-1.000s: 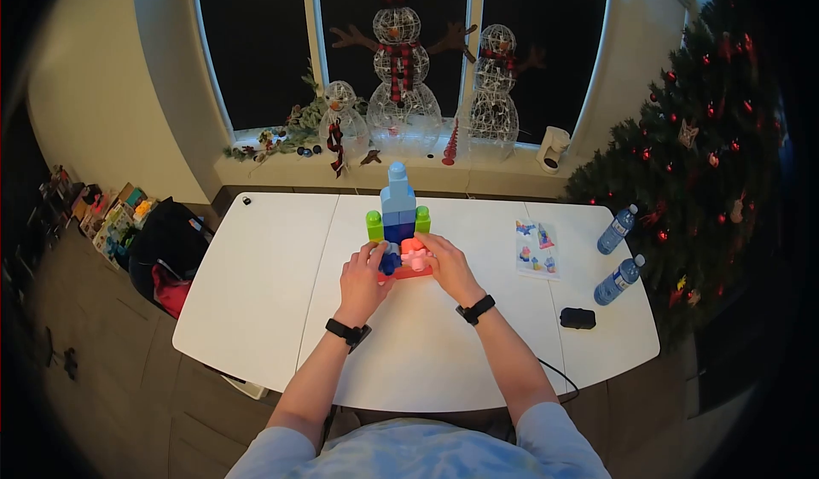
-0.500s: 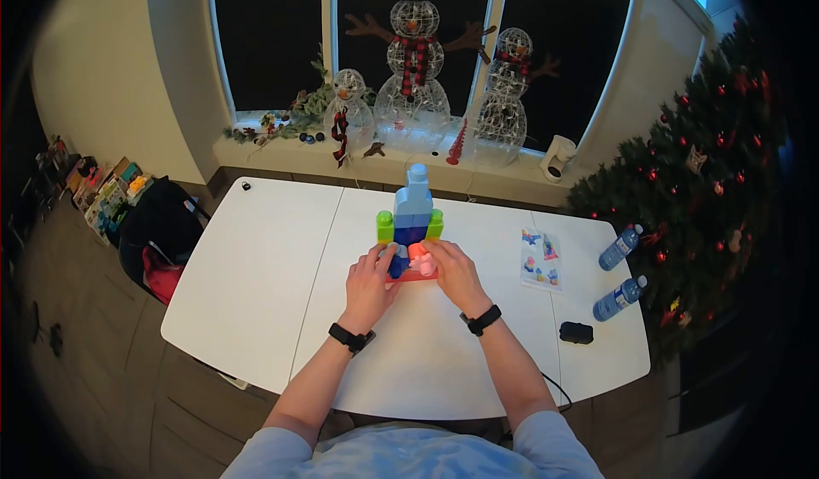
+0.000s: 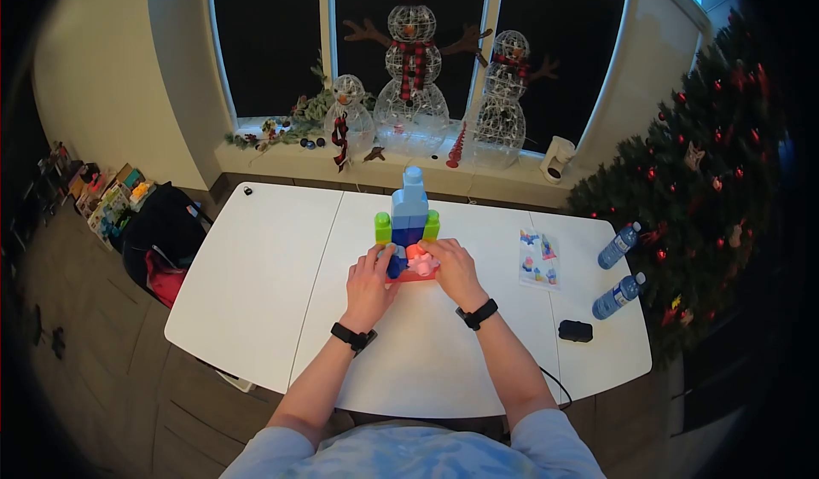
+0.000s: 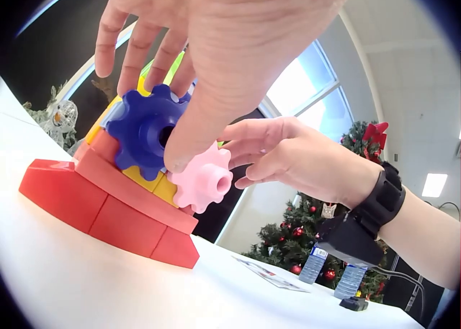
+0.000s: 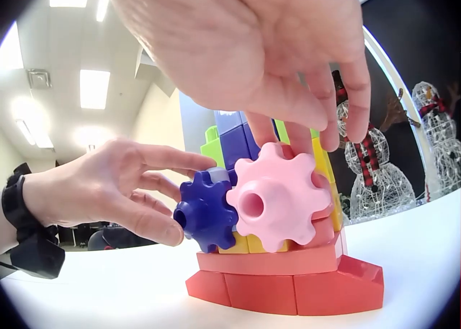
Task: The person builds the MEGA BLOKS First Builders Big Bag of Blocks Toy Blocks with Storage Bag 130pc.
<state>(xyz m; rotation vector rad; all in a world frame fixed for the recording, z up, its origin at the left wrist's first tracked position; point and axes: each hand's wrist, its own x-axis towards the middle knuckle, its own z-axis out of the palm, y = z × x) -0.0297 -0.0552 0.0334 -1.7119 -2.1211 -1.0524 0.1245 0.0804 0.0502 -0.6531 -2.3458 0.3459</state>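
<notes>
A toy build of big plastic blocks stands on the table, with a red base (image 5: 266,293) and a light blue tower (image 3: 411,208) flanked by green blocks (image 3: 382,223). Two gears sit on its front, a dark blue gear (image 4: 148,131) and a pink gear (image 5: 277,199). My left hand (image 3: 368,287) holds the blue gear from the side, thumb in front at its hub and fingers reaching over the top. From the right, my right hand (image 3: 459,276) reaches over the pink gear, its fairly straight fingers touching the top, with some fingertips hidden behind it.
On the right of the white table (image 3: 247,308) are a picture sheet (image 3: 540,259), a water bottle (image 3: 618,246), a second bottle (image 3: 619,296) and a small black case (image 3: 576,331). Wire snowmen (image 3: 411,104) line the windowsill behind. A decorated tree (image 3: 682,189) stands at right.
The head view has shifted slightly, so the table and build sit a little differently in the picture. Both hands stay at the gears, with hardly any movement.
</notes>
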